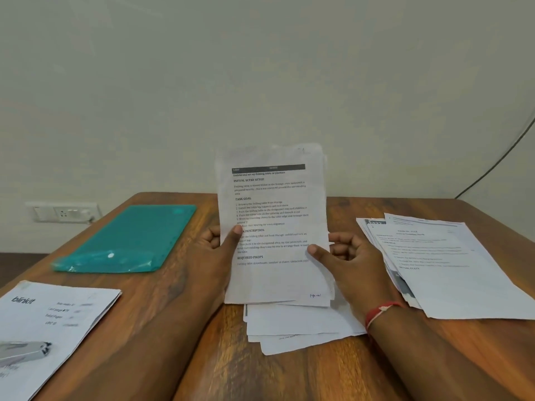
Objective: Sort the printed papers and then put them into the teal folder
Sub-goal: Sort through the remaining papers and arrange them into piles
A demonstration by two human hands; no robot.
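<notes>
One teal folder (127, 238) lay toward the far left corner of the table (179, 299). Printed papers made four lots: one held sheaf (275, 221) between two hands, left hand (215, 247) and right hand (353, 256); one middle pile (295, 328) at the near edge; one right pile (451, 270) by the right edge; one left pile (58, 314) at the near left corner, bearing one stapler (26, 353).

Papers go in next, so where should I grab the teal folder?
The teal folder lies flat on the table with a short edge nearest you, so probably pinch that edge, coming from your side with the left hand. That hand holds printed sheets, so free it first.
</notes>
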